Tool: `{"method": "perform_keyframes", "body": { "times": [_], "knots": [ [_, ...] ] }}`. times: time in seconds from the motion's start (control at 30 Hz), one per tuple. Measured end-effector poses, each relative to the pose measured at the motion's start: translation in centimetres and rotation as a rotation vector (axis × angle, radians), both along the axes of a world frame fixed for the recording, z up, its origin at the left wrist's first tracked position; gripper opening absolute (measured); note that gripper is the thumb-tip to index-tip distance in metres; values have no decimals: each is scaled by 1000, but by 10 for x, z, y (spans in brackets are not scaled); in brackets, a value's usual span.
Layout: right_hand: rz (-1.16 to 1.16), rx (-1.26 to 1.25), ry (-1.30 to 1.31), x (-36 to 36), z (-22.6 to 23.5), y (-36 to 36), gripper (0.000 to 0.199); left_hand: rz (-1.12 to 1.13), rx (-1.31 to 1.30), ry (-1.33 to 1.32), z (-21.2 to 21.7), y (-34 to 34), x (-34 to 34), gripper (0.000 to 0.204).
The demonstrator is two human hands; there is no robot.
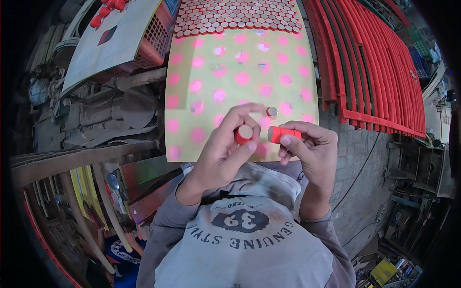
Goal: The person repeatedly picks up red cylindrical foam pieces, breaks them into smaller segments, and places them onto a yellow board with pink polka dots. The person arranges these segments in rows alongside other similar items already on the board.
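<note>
My left hand (pixel 216 161) is curled around a short red cylinder (pixel 243 135) with a pale round end facing up. Its index finger reaches out past the piece and is slightly blurred. In my right hand (pixel 314 146), thumb and fingers pinch a longer red cylinder (pixel 281 134), whose pale end points left toward the other hand. It may be two short pieces end to end; I cannot tell. Just beyond both hands a single red cylinder (pixel 272 112) stands upright on the yellowish board (pixel 230 115) with pink dots.
Many red cylinders with pale tops (pixel 237 17) stand packed at the board's far end. Red slatted racks (pixel 379 62) are on the right. At the far left, a pale sheet (pixel 113 45) rests over a red plastic crate (pixel 152 43). Someone in blue (pixel 122 257) is at the lower left.
</note>
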State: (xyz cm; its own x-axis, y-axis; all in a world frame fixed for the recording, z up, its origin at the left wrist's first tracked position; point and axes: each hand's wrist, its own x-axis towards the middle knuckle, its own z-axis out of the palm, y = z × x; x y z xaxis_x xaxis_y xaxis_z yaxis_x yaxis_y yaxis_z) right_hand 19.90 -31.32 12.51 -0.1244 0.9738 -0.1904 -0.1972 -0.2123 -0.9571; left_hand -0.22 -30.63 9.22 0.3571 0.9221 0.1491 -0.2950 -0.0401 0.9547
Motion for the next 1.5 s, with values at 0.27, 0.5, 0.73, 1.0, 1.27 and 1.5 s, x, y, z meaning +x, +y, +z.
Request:
{"method": "perform_keyframes", "body": {
  "times": [0.27,0.5,0.73,1.0,1.27,1.5],
  "knots": [
    [-18,163,-86,5,0,-1,35,81,-21,-168,-8,5,5,35],
    [30,281,-241,6,1,4,34,122,33,-61,-12,3,1,35],
    [-12,347,-282,-8,-5,5,33,172,26,-28,-9,1,-1,33],
    [39,362,-340,-5,-3,5,32,92,525,410,3,11,-13,33],
    [-9,317,-280,-7,-5,4,30,187,214,58,-8,4,3,28],
    [16,359,-364,-5,-6,4,30,166,283,130,-16,4,-3,26]
  ]
}}
